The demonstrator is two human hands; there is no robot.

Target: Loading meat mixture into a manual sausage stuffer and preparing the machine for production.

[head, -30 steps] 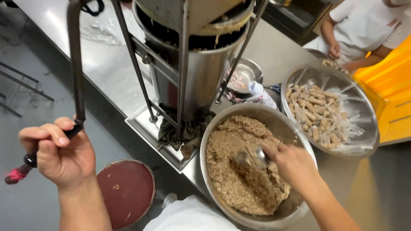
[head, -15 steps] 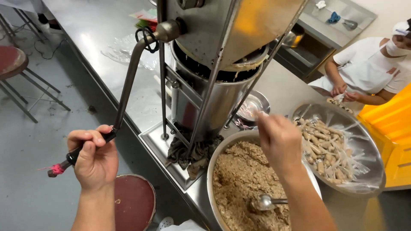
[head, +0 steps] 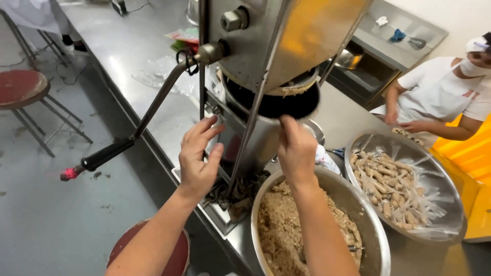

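Head view, steel counter (head: pixel 117 66), grey floor (head: pixel 56 220)

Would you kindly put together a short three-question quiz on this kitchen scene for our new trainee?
1. True or false: the left hand grips the crank handle.
2. Which bowl sits nearest the right hand? A) bowl of ground filling B) bowl of rolled pieces
3. Fill in: both hands are raised at the steel ____ of the press.

Key: 1 false, the handle hangs free; 2 A; 3 cylinder.
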